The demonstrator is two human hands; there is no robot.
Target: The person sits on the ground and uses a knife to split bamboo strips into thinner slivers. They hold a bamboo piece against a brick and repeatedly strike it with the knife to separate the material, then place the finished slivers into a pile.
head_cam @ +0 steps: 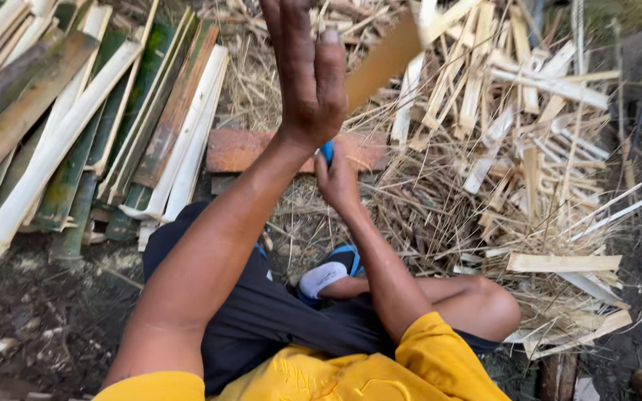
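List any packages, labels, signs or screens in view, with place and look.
None in view. Only split bamboo slats, a scrap pile, the left hand against a bamboo strip, and the right hand gripping something blue.

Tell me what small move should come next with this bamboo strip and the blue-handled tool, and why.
Probably draw the blue-handled tool further along the bamboo strip. The left hand holds the strip raised and steady, the right hand grips the tool just below it, and shavings already lie piled ahead.

Rough, matt split bamboo slats (76, 126); fibrous shavings (440, 200).
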